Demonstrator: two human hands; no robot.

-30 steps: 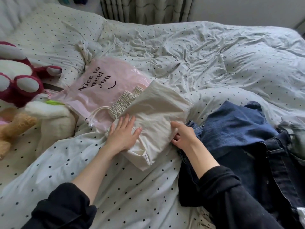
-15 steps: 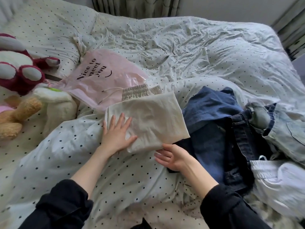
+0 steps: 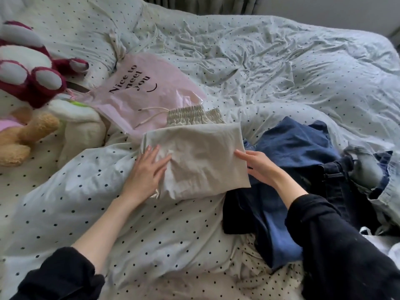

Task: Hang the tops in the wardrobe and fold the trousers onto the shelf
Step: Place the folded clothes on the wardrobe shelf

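**Beige trousers folded on the bed, not yet shelved**

Folded into a flat packet, beige trousers lying on the dotted duvet, elastic waistband poking out at the far edge, drawstring trailing over a pink plastic bag. Pressed on the packet's left part by the left hand, fingers straight and spread, nothing gripped. Met at the right edge by the right hand, fingers extended along the fold; whether any fingertips are tucked beneath, hard to tell. Grip of both hands: apart, flat contact only.

Just beside the packet on the right, partly under its corner, a heap of blue jeans, with paler denim further right. Plush toys well apart at the left.

Likely risks from here: packet springing open on lifting, with only flat palms on soft, slippery fabric; drawstring snagging the bag and dragging it along; jeans catching the right corner and pulling a layer loose. No wardrobe or shelf in view, so a carry still ahead.
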